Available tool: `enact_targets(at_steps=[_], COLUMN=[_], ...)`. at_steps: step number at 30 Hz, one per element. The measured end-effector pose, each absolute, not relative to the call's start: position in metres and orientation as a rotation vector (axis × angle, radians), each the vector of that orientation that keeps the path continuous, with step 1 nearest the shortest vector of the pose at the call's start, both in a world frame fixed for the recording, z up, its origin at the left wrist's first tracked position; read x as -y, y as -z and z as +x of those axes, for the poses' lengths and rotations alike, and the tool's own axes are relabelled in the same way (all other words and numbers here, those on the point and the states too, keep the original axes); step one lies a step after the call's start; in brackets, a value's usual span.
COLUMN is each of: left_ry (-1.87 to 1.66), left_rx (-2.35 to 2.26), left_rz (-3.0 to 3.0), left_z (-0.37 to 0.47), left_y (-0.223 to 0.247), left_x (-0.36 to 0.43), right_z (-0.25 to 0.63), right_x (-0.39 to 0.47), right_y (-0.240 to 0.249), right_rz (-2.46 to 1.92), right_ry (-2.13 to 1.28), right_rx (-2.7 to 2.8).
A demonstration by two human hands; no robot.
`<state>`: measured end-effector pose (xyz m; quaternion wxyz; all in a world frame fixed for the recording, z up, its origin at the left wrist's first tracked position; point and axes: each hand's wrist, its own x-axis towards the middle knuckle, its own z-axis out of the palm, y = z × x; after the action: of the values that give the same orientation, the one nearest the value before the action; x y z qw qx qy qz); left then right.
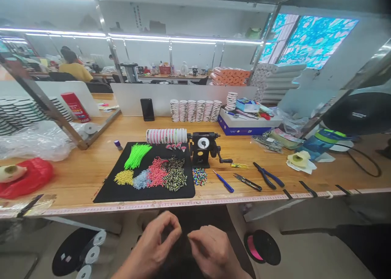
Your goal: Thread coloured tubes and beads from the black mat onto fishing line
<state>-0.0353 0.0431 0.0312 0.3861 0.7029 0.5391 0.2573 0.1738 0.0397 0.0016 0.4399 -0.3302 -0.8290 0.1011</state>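
Note:
Below the front edge of the table, my left hand (159,239) and my right hand (211,246) face each other, a small gap between them. Thumb and forefinger are pinched together on both; anything between the fingertips is too fine to see. Beyond them a black mat (128,194) carries piles of small parts: green strips (137,155), yellow pieces (124,177), blue-grey pieces (141,179), pink pieces (157,172) and dark metallic beads (176,178). Behind the mat stands a hand-cranked winding machine (200,157), with a row of white spools (166,135) on its shaft.
Right of the mat lie multicoloured beads (199,176), a blue pen-like tool (224,182), thin-tipped tweezers or snips (248,182) and pliers (269,176). Spool stacks (195,110), a phone (147,109) and a blue-white box (244,124) stand behind. A black-pink reel (262,247) is below the table.

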Motion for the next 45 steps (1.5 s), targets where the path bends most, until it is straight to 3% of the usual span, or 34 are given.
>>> enact_targets(at_steps=[6,10,19,38,45], left_ry=[-0.899,-0.857,-0.769,-0.539,-0.704], left_rx=[-2.144,-2.324,-2.184,-2.462,-2.424], left_rz=[1.760,1.819,2.001,1.685,1.654], left_z=[-0.159,-0.208,-0.207,-0.196,-0.181], left_y=[-0.018,0.001,0.007,0.001,-0.024], left_x=[-0.093,-0.119,-0.116,-0.097,-0.098], right_z=[0.176,0.173,0.174,0.171,0.181], right_x=[-0.029,-0.024,-0.022,-0.020,-0.023], right_y=[0.011,0.022,0.029,0.036,0.012], right_rz=[-1.039,-1.064,-1.123,-1.112,-1.319], right_ry=[-0.635,-0.722,-0.760,-0.736,-1.084], right_rx=[1.915,1.878,1.865,1.876,1.608])
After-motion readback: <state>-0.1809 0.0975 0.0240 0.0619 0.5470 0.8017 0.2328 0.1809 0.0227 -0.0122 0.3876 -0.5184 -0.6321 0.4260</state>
